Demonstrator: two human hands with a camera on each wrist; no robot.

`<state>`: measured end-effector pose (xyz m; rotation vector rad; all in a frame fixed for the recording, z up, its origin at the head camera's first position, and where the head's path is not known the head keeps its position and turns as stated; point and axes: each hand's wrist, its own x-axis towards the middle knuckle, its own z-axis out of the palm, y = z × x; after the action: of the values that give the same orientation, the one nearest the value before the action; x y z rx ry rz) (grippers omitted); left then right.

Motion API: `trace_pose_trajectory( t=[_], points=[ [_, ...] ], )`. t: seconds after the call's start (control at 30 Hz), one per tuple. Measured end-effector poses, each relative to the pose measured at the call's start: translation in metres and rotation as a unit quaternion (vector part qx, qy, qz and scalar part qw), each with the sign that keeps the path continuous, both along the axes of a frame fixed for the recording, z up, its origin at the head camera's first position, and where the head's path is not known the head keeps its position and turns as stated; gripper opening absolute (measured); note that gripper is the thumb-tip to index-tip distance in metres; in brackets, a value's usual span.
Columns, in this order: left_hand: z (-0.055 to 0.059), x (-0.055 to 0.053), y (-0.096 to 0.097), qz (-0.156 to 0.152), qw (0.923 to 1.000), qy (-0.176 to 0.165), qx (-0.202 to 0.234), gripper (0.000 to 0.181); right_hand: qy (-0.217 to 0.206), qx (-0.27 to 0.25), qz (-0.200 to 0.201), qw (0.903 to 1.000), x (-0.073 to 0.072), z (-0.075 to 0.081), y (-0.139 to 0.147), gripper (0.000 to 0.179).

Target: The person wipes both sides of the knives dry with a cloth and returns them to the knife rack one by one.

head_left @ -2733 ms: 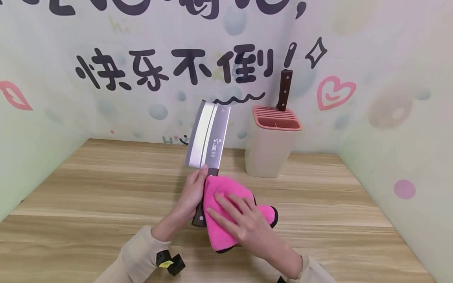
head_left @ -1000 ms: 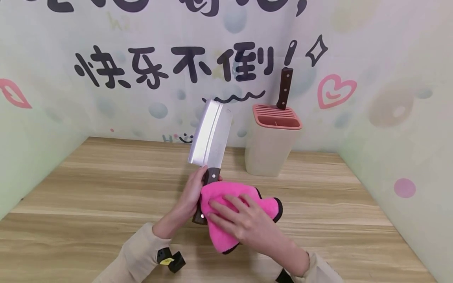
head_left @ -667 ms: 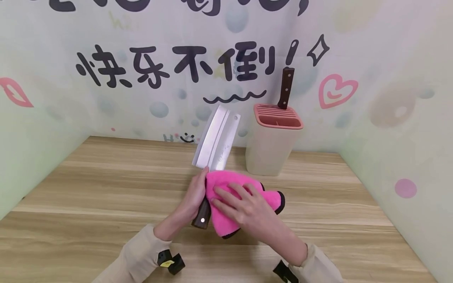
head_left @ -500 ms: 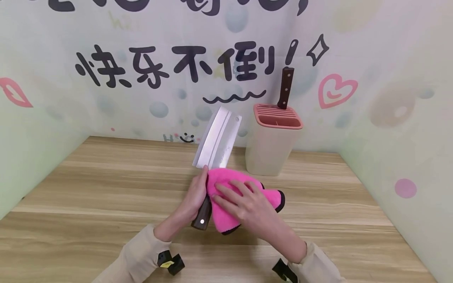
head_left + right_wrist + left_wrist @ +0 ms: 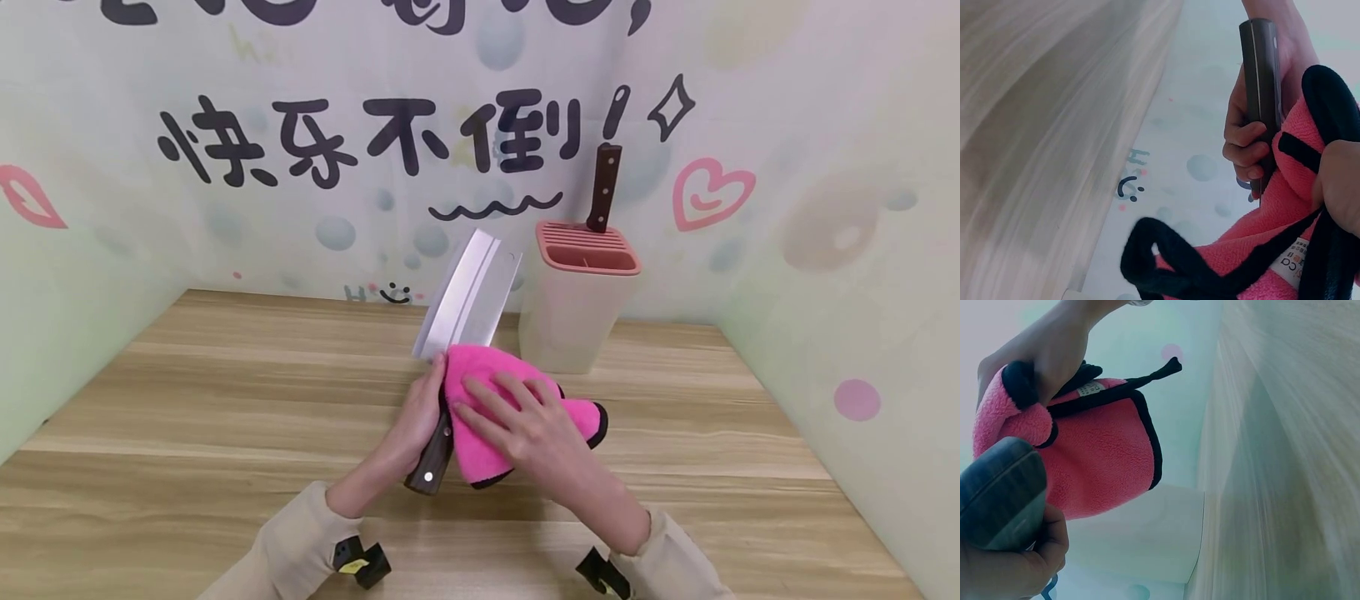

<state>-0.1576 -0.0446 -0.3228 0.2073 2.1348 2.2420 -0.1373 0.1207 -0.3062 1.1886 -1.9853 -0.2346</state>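
A cleaver with a broad shiny blade and dark riveted handle is held up at a slant, blade pointing away. My left hand grips its handle, fingers curled round it from beneath in the right wrist view. A pink plush cloth with black edging covers the upper handle, its near edge reaching the blade's base. My right hand holds this cloth against the handle, its fingers spread over the top. Folds of cloth hide the thumb. Below the cloth, the handle's butt end shows.
Behind and to the right stands a white knife block with a pink slotted top. A second knife's dark handle sticks up from it. The wooden table ends at a printed back wall.
Over the last second, my right hand has slid the cloth up the handle to the blade's base. The cleaver's tip has swung rightward. My left hand keeps its grip.
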Motion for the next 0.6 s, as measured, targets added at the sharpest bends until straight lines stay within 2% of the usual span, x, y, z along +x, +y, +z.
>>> trace_pose_trajectory(
  t=[0.07, 0.13, 0.2, 0.4, 0.6],
  points=[
    [0.0, 0.0, 0.0, 0.002, 1.0, -0.002, 0.006, 0.056, 0.0, -0.001, 0.007, 1.0, 0.002, -0.003, -0.001, 0.033],
    [0.0, 0.0, -0.001, 0.006, 0.9999, -0.004, 0.012, 0.056, 0.008, -0.001, 0.017, 0.9998, 0.004, -0.006, -0.002, 0.04],
    [0.0, 0.0, -0.001, 0.004, 0.9995, -0.017, 0.025, 0.057, 0.021, -0.001, 0.029, 0.9994, 0.007, -0.009, -0.002, 0.045],
    [0.0, -0.003, -0.002, 0.004, 0.9975, -0.05, 0.049, 0.053, 0.053, 0.011, 0.057, 0.9969, 0.015, -0.017, -0.002, 0.042],
    [0.003, -0.003, -0.002, -0.018, 0.9956, -0.057, 0.071, 0.042, 0.063, 0.018, 0.085, 0.9943, 0.022, -0.022, 0.002, 0.038]
  ],
)
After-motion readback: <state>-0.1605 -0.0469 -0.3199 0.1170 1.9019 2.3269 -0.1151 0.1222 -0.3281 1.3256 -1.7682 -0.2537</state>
